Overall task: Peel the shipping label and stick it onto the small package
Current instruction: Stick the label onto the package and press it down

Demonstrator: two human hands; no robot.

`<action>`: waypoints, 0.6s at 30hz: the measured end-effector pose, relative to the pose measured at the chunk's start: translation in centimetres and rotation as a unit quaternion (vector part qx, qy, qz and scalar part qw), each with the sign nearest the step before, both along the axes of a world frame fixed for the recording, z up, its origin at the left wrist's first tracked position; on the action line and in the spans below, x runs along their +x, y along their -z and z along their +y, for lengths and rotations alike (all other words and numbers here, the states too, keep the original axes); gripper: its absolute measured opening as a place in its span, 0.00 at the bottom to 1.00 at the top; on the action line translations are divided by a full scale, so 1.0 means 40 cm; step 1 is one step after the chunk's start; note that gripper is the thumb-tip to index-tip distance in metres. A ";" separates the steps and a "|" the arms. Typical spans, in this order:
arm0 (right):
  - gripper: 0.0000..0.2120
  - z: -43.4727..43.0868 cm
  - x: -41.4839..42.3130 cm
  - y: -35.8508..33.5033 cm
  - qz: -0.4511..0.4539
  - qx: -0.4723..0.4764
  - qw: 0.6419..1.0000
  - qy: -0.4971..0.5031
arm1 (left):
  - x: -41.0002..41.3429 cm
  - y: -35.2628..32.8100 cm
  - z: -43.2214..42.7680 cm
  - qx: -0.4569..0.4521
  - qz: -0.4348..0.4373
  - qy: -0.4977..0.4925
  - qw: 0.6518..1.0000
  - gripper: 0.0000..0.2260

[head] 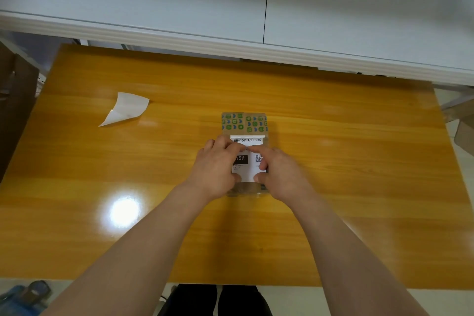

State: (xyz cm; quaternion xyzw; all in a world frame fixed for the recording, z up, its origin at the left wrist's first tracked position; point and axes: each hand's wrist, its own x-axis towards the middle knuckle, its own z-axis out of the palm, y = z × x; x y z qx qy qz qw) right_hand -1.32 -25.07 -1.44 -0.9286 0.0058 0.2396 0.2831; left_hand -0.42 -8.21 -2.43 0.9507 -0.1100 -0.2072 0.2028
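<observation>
The white label (246, 159) lies flat on top of the small package (244, 123), near the middle of the tabletop (333, 161). The label is a paper rectangle with black letters and numbers, a black block and a little square code. The package is a flat brown cardboard box, and its far end has tape with green and blue shapes on it.

Both hands rest on the label. The left hand (218, 164) has its fingers curled and bent down onto the left part of the paper. The right hand (279, 172) has one finger stretched out across the middle, and its thumb touches the lower edge. The fingertips of both hands almost meet. Neither grip is closed around anything; the fingers just press flat.

Far off to the left lies a white backing sheet (125, 109), curled and folded at one corner. The tabletop is smooth, shiny orange wood with a bright spot of light on it.
</observation>
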 end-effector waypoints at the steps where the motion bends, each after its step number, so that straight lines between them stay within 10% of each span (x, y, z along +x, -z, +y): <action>1: 0.32 0.000 0.000 0.000 -0.002 -0.003 1.000 -0.002 | 0.001 -0.001 0.000 0.002 0.001 0.002 1.000 0.33; 18: 0.29 0.022 0.059 0.006 -0.032 -0.047 0.998 -0.009 | 0.030 -0.007 -0.019 0.033 -0.054 -0.002 0.998 0.19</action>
